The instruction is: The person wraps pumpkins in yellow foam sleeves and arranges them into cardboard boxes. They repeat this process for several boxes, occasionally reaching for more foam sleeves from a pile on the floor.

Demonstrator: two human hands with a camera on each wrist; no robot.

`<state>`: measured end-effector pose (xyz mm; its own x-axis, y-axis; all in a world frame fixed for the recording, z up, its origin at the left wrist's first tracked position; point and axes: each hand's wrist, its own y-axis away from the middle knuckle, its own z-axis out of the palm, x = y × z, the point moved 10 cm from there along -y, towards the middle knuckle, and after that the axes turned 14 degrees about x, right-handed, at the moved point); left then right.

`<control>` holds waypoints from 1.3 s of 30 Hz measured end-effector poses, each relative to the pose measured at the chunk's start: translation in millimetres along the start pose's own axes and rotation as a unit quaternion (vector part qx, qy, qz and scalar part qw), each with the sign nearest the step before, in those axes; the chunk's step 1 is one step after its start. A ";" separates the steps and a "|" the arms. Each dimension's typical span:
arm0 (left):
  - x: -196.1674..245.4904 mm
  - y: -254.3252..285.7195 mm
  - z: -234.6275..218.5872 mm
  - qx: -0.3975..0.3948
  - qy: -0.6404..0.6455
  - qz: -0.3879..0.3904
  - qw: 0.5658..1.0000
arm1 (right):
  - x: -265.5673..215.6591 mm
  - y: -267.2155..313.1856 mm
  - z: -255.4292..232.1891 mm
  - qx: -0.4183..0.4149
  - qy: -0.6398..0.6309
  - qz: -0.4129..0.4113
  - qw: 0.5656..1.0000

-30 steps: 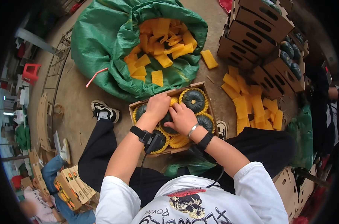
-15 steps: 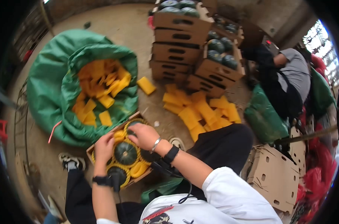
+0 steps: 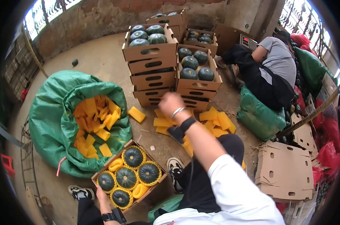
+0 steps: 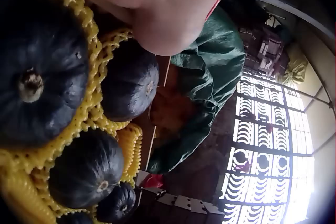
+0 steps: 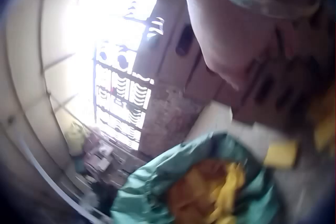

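L hand touches brown open-top cardboard box, btwn black-and-white shoes; finger curl hidden from me, can't tell grip. R hand, blurred, near loose yellow foam-mesh sleeves; opening/contents unclear. Caution: uneven L-side pull may tip box, shedding net-wrapped dark-green squashes.

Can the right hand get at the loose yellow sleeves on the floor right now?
Probably yes: in the head view the right hand appears right by the yellow sleeves, with nothing visible blocking it; the stacked cartons stand beyond them.
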<state>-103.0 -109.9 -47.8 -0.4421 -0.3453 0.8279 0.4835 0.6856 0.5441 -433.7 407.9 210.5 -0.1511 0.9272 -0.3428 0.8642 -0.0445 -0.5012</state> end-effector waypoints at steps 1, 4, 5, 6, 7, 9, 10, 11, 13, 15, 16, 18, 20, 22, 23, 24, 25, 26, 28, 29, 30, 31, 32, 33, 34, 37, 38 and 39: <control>-8.3 -17.0 -6.4 -0.014 -0.009 0.014 1.000 | 27.2 -30.2 -51.6 0.146 0.090 -0.020 0.985; 12.0 -10.8 -15.9 0.051 -0.132 0.107 0.984 | 105.8 -68.1 -122.7 0.110 0.260 -0.031 0.959; 25.1 -15.5 -21.6 0.107 -0.243 0.225 0.938 | 138.5 -61.3 -122.8 0.036 0.275 0.004 0.961; 75.6 44.4 -10.5 0.258 -0.371 0.374 0.810 | 185.3 -48.8 -101.8 -0.124 0.330 0.063 0.934; 112.6 102.4 14.6 0.288 -0.361 0.497 0.735 | 198.0 -34.4 -98.3 -0.111 0.339 0.026 0.934; 153.6 175.6 69.1 0.180 -0.271 0.561 0.761 | 209.4 -25.0 -90.6 -0.005 0.321 -0.006 0.947; 149.6 180.7 95.5 0.079 -0.174 0.461 0.866 | 193.1 -30.4 -99.1 -0.016 0.329 -0.042 0.943; 147.4 196.8 128.3 -0.032 -0.082 0.404 0.911 | 168.3 -25.0 -110.7 -0.034 0.336 -0.076 0.938; 152.3 252.6 203.4 -0.180 -0.097 0.389 0.899 | 139.0 -16.8 -115.0 -0.047 0.283 -0.127 0.950; 119.1 284.0 278.1 -0.343 -0.171 0.265 0.885 | 97.9 -6.5 -127.3 -0.021 0.207 -0.178 0.962; 106.7 308.6 315.8 -0.443 -0.167 0.210 0.855 | 76.6 -0.5 -128.6 -0.045 0.161 -0.196 0.966; 68.0 321.7 379.0 -0.466 -0.043 -0.015 0.883 | 29.3 16.4 -136.6 -0.036 0.064 -0.222 0.972; 55.5 322.5 428.9 -0.423 0.074 -0.136 0.893 | -7.4 39.2 -127.5 -0.054 0.064 -0.249 0.965; 64.5 336.7 462.4 -0.496 0.153 -0.206 0.830 | -34.6 62.8 -118.5 -0.121 0.037 -0.183 0.975; 68.1 344.3 474.1 -0.549 0.235 -0.276 0.753 | -43.8 78.6 -113.6 -0.097 -0.007 -0.202 0.975; 105.2 382.4 467.3 -0.720 0.323 -0.266 0.554 | -41.5 86.3 -103.0 -0.180 -0.024 -0.182 0.966; 98.4 385.3 459.3 -0.718 0.318 -0.267 0.558 | -39.9 94.6 -94.1 -0.261 -0.044 -0.165 0.950; 80.2 341.3 452.8 -0.553 0.272 -0.141 0.775 | -44.2 76.0 -122.1 -0.170 -0.178 -0.181 0.952; 96.7 308.1 417.5 -0.367 0.250 -0.009 0.896 | -5.8 30.1 -180.3 0.076 -0.183 -0.217 0.956; 84.3 289.7 413.1 -0.359 0.239 -0.028 0.902 | 49.1 4.9 -190.7 0.162 -0.094 -0.131 0.973; 86.0 288.8 401.8 -0.337 0.205 -0.031 0.918 | 110.8 -3.9 -202.1 0.245 -0.026 0.034 0.968; 90.0 285.9 389.9 -0.314 0.166 -0.033 0.934 | 165.7 1.2 -177.7 0.192 0.136 0.124 0.964; 84.5 270.0 384.5 -0.314 0.173 -0.043 0.933 | 204.6 3.1 -117.9 0.021 0.038 0.142 0.989; 78.6 255.8 382.2 -0.323 0.176 -0.051 0.928 | 220.7 24.4 -69.8 -0.141 -0.061 0.158 0.975; 102.7 264.5 368.4 -0.327 0.170 0.006 0.930 | 205.8 33.4 -73.3 -0.133 -0.024 0.151 0.979; 132.2 223.5 317.0 -0.275 0.121 0.156 0.941 | 139.4 47.9 -75.4 -0.168 0.041 0.107 0.979; 142.5 230.7 294.2 -0.260 0.166 0.144 0.940 | 107.4 53.0 -78.8 -0.207 0.035 0.058 0.976; 152.9 239.5 265.0 -0.256 0.151 0.142 0.944 | 80.9 59.1 -64.4 -0.217 0.031 -0.066 0.973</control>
<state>-255.0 171.3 172.9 -0.0422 -0.4143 0.9091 0.8866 0.4040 0.2253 -363.9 504.2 204.3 -0.2560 0.9358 -0.2424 0.9629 0.2246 -0.1497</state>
